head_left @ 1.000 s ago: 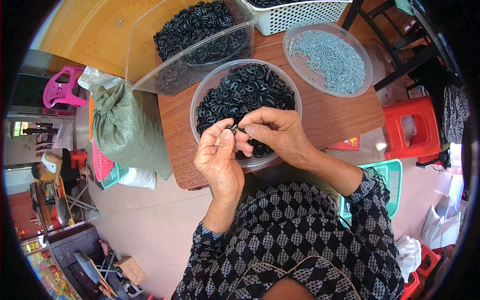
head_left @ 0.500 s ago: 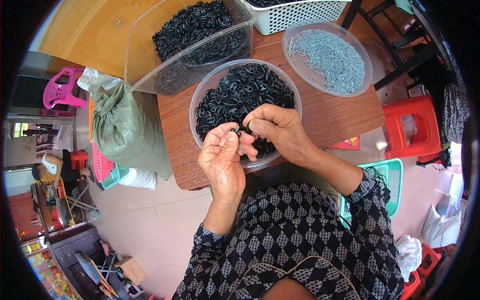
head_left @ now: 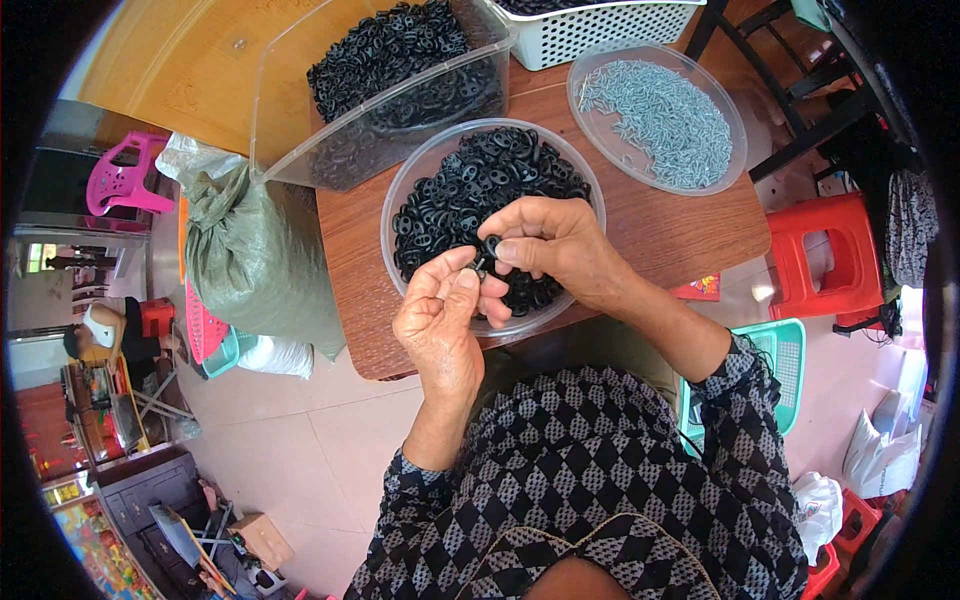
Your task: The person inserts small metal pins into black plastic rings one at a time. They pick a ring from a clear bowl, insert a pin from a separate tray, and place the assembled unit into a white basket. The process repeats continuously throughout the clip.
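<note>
Two hands meeting right in the middle of the frame, over the near edge of a round clear bowl (head_left: 415, 180) packed with small black ring-shaped parts (head_left: 470, 190). Left hand (head_left: 440, 325) coming up from below centre, thumb and fingers closed around something tiny at the tips, too small to say whether a pin or a bit of the same black stuff. Right hand (head_left: 560, 250) reaching in from the right, fingers curled tight and pinching one small black ring piece (head_left: 490, 245) against the left fingertips, so both grips fully closed and touching each other. That piece sitting just above the heap, dead centre. Bowl resting on a brown wooden table (head_left: 690, 225). Upper middle: a big clear rectangular tub (head_left: 290, 120) tilted against the bowl, loaded with more black rings. Upper right: a shallow clear dish (head_left: 730, 120) of small silvery metal pins (head_left: 655, 110). Top edge: a white perforated basket (head_left: 600, 35). Left of the table: a grey-green woven sack (head_left: 250, 260), bulging. Right side: a red plastic stool (head_left: 830, 260), and a teal basket (head_left: 790, 360) lower down beside the checked sleeve (head_left: 740, 410).
</note>
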Demonstrator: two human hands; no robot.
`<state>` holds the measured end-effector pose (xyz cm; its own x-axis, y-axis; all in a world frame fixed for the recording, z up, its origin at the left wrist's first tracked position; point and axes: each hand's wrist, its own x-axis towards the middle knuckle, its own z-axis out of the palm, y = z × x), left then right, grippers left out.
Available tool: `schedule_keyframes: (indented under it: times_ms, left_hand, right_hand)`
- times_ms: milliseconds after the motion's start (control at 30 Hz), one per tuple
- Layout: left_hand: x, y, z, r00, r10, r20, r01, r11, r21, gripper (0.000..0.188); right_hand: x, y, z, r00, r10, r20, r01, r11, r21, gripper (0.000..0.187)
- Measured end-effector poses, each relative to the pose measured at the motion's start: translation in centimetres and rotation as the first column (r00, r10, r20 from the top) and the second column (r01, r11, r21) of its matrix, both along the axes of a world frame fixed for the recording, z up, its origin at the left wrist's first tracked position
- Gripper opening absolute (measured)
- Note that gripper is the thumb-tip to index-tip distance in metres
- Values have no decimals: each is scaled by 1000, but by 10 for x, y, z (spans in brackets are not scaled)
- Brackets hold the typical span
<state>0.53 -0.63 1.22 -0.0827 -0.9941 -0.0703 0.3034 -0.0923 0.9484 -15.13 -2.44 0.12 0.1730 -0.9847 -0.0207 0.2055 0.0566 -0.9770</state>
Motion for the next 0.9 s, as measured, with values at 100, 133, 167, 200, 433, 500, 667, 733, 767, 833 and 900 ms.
schedule_keyframes:
  times_ms: [100,133,167,200,433,500,667,733,767,833,900]
  left_hand:
    - [-2,0,0,1000,-1,9,1,1000,-3,18]
    - [-3,0,0,1000,3,10,-3,1000,-4,18]
    - [-2,0,-1,1000,9,12,-9,1000,-5,18]
    - [-2,0,-1,1000,11,14,-11,1000,-4,18]
    - [-2,1,-1,1000,7,18,-7,1000,7,17]
    - [-2,1,-2,1000,1,17,-1,1000,1,17]
    - [-5,3,2,995,31,92,-28,999,-35,19]
    - [-7,4,1,993,62,97,-56,997,-59,21]
    - [-8,3,1,992,75,98,-68,995,-72,21]
    - [-10,2,-2,992,77,95,-69,994,-86,22]
    - [-11,2,-2,989,100,107,-90,991,-102,23]
  right_hand:
    - [-1,-2,-2,1000,12,27,-11,999,-37,20]
    - [-1,-2,-2,1000,11,25,-9,999,-45,20]
    - [-1,-1,-3,1000,-2,14,2,999,-36,19]
    - [0,0,-4,1000,-14,4,14,1000,-26,18]
    - [-1,0,-6,1000,-11,-19,9,998,-58,16]
    - [-1,1,-6,1000,-26,-9,26,999,-42,17]
    - [-1,-1,1,992,-57,109,43,991,128,18]
    - [1,-1,3,982,-91,166,61,982,180,18]
    - [1,-1,3,981,-94,172,60,979,194,18]
    - [1,-1,4,978,-98,184,56,973,223,17]
    - [3,-1,5,976,-104,189,56,969,242,17]
